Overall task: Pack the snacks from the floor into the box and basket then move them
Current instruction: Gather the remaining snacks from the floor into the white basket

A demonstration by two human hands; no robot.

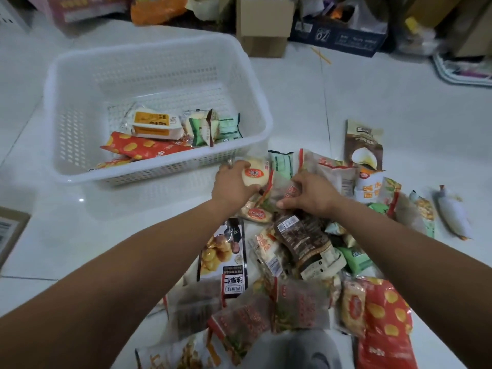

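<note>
Left hand: the left hand (234, 182) is closed round a pale bun packet (256, 173) with an orange label, fingers over its far side and thumb at its near side.
Bun packet position: just outside the basket's near right corner, at the far edge of the snack pile; whether it is clear of the packets under it cannot be told.
Right hand: the right hand (312, 196) is palm down with bent fingers, gripping a clear packet (288, 191) with red print at the top of the pile.
Basket: the white perforated basket (159, 177) stands on the floor (399, 102), to the left of and beyond the pile.
Basket contents: a red spotted packet (143, 148) along the near wall, a yellow and white packet (154, 124) behind it, and green packets (213, 128) to the right.
Snack pile: the snack pile (306, 262) lies loose on the floor in front of the person, many packets overlapping.
Pile items noted: a brown packet (303, 237) near the centre, a black chestnut packet (225, 251) at the left edge, and a coconut packet (363, 145) at the far right.
Outlier: a white wrapped item (454, 214) lies apart to the right.
Boxes: an open cardboard box (263, 25) stands beyond the basket; the corner of another cardboard box (10, 230) shows at the left edge.
</note>
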